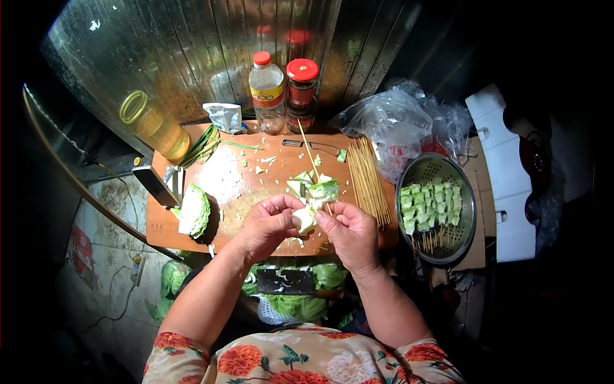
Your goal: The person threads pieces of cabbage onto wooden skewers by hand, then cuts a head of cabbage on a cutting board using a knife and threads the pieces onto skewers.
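Note:
My left hand [272, 221] pinches a pale piece of cabbage [307, 221] over the near part of the cutting board [240, 173]. My right hand [352, 235] is closed on the lower part of a thin bamboo skewer [309, 148], whose long end points away from me. Green cabbage pieces [325, 190] appear to be threaded on that skewer just beyond my fingertips. More cut cabbage [299, 184] lies on the board behind my hands. To the right is a bundle of bare bamboo skewers [369, 182].
A colander [472, 221] at the right holds several cabbage skewers [435, 205]. A cabbage wedge [194, 211] lies at the board's left. Behind stand a plastic bottle [267, 96], a red-lidded jar [302, 89] and a yellow-liquid jar [157, 131]. Cabbages [297, 306] sit below the board.

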### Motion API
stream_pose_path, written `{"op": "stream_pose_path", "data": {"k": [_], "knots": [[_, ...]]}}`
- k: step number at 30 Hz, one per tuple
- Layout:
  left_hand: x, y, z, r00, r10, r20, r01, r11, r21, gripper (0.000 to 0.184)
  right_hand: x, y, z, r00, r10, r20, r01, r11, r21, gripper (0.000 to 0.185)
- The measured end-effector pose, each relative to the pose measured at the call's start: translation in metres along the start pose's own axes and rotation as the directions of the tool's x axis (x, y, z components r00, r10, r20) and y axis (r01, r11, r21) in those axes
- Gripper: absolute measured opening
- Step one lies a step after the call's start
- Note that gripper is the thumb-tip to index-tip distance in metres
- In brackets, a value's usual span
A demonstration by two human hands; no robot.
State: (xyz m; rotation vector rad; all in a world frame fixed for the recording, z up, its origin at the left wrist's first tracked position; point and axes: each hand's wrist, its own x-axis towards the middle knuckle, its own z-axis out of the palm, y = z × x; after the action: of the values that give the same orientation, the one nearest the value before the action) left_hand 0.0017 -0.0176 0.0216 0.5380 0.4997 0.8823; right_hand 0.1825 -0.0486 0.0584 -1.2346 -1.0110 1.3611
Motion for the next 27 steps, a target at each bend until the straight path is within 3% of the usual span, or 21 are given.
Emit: {"op": "stream_pose_path", "data": {"k": [7, 13, 15, 18, 24, 27], "knots": [[-0.001, -0.003, 0.0, 1.0, -0.019, 0.015, 0.019, 1.0, 0.016, 0.022, 0.002, 0.007, -0.01, 1.0, 0.006, 0.018, -0.005, 0.999, -0.051, 0.02], [0.0, -0.006, 0.006, 0.998, -0.012, -0.067, 0.011, 1.0, -0.017, 0.027, -0.001, 0.005, -0.008, 0.998, -0.057, -0.023, 0.053, 0.988, -0.147, 0.016], [0.001, -0.006, 0.007, 0.997, -0.007, -0.075, 0.008, 1.0, 0.006, 0.026, -0.002, 0.003, -0.007, 0.997, -0.056, -0.044, 0.039, 0.943, -0.329, 0.015], [0.0, -0.006, 0.005, 0.999, 0.007, -0.054, -0.005, 0.999, 0.039, 0.022, 0.0, 0.017, -0.008, 0.984, -0.162, -0.076, 0.138, 0.958, -0.25, 0.017], [-0.001, -0.009, 0.012, 0.994, 0.086, -0.06, -0.085, 0.996, 0.015, 0.024, 0.001, 0.013, -0.009, 0.992, -0.102, -0.073, 0.094, 0.99, -0.103, 0.018], [-0.001, -0.01, 0.009, 0.997, 0.082, -0.006, -0.082, 0.997, -0.004, 0.024, 0.001, 0.012, -0.01, 0.992, -0.093, -0.087, 0.082, 0.989, -0.122, 0.019]]}}
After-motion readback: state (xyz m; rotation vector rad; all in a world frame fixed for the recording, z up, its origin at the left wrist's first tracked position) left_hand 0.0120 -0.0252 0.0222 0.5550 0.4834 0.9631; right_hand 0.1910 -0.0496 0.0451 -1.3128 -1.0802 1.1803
